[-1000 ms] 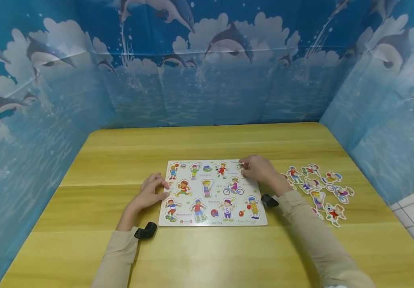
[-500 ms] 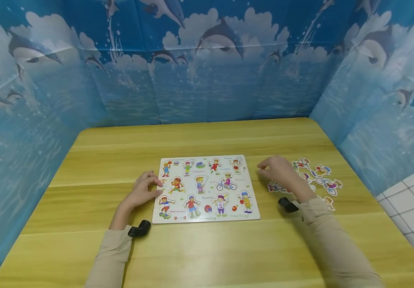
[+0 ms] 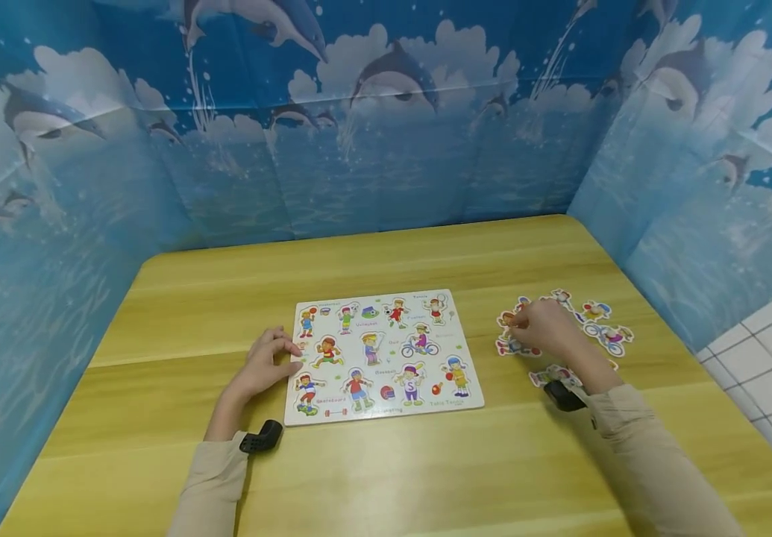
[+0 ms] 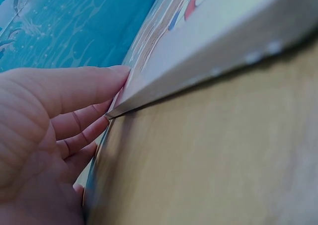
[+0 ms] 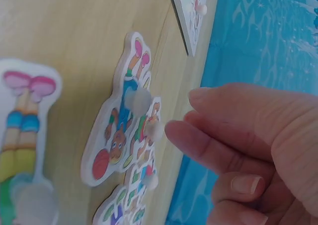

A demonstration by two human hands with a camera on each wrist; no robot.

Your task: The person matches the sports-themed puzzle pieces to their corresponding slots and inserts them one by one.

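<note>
A white peg puzzle board point(image 3: 386, 412) printed with sports children lies at the table's middle. My left hand point(image 3: 261, 365) rests against its left edge; in the left wrist view its straight fingers point(image 4: 74, 93) touch the board's side point(image 4: 218, 41). Right of the board lie several loose child-shaped pieces point(image 3: 603, 335). My right hand point(image 3: 547, 328) hovers over the nearest of them point(image 3: 513, 346). In the right wrist view its fingertips point(image 5: 176, 130) are right beside a white peg point(image 5: 154, 130) on a ball-player piece point(image 5: 117, 140), with nothing between the fingers.
The yellow wooden table point(image 3: 386, 261) is walled on three sides by a blue dolphin-print backdrop point(image 3: 386, 149). White floor tiles point(image 3: 761, 373) show past the right edge. A black wrist camera point(image 3: 261, 435) sits on each sleeve.
My right hand left the board's top right corner and moved right to the loose pieces, then lowered onto them. The left hand stayed at the board's left edge.
</note>
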